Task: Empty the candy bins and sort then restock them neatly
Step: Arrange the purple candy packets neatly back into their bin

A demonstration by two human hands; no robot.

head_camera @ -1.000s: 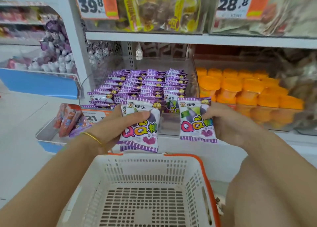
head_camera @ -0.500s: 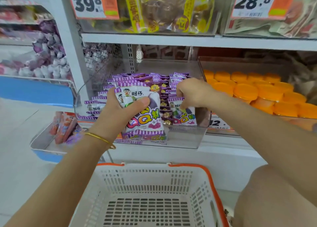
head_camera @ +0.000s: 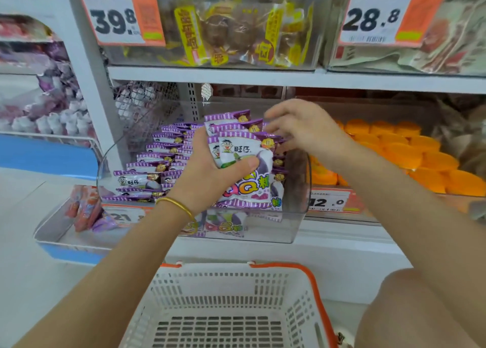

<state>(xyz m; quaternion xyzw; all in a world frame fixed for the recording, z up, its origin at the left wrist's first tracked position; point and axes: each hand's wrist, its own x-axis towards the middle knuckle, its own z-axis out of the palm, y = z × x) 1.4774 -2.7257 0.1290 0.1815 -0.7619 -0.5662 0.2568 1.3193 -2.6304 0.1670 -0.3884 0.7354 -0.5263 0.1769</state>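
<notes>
My left hand (head_camera: pixel 210 175) grips a stack of purple-and-white QQ candy packets (head_camera: pixel 247 168) upright over the clear plastic bin (head_camera: pixel 276 232). My right hand (head_camera: pixel 305 129) hovers at the stack's upper right. Its fingers are loosely spread and blurred, touching the packets' edges and holding nothing that I can see. Rows of the same purple packets (head_camera: pixel 147 163) stand in the bin's left half, and a few more lie low at its front. A white basket with an orange rim (head_camera: pixel 313 282) sits below, empty.
Orange jelly cups (head_camera: pixel 410 150) fill the bin to the right. The shelf above (head_camera: pixel 263 76) carries bagged snacks behind price tags. A lower tray (head_camera: pixel 52 232) at the left holds red and purple packets. My bare knee (head_camera: pixel 420 308) is at the lower right.
My right hand put its packet down at the bin's front and then rose to the top of the stack. My left hand lifted its packets higher over the bin.
</notes>
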